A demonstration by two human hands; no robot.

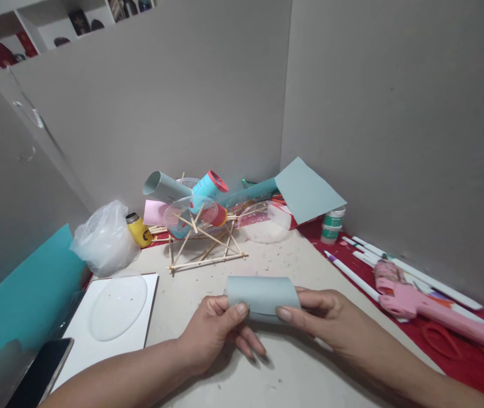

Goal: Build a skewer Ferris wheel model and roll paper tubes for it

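Observation:
A grey-blue sheet of paper, curled into a short tube [263, 290], is held level above the pale work board [199, 368]. My left hand [220, 323] pinches its left end, thumb on the front near the overlapping edge. At the right end, my right hand [316, 311] grips it the same way, its thumb on the outside and the other fingers partly hidden behind or inside the paper. Beyond the hands stands a frame of thin wooden sticks [208, 260], with clear plastic discs and coloured paper tubes on or behind it.
To the left lie a white board [110, 354] with a clear disc [118, 309], a phone [40, 374], a plastic bag [106, 238] and a yellow bottle [139, 231]. A pink glue gun [433, 311], red scissors [441, 341], markers [352, 276] and small tubs [332, 226] sit right.

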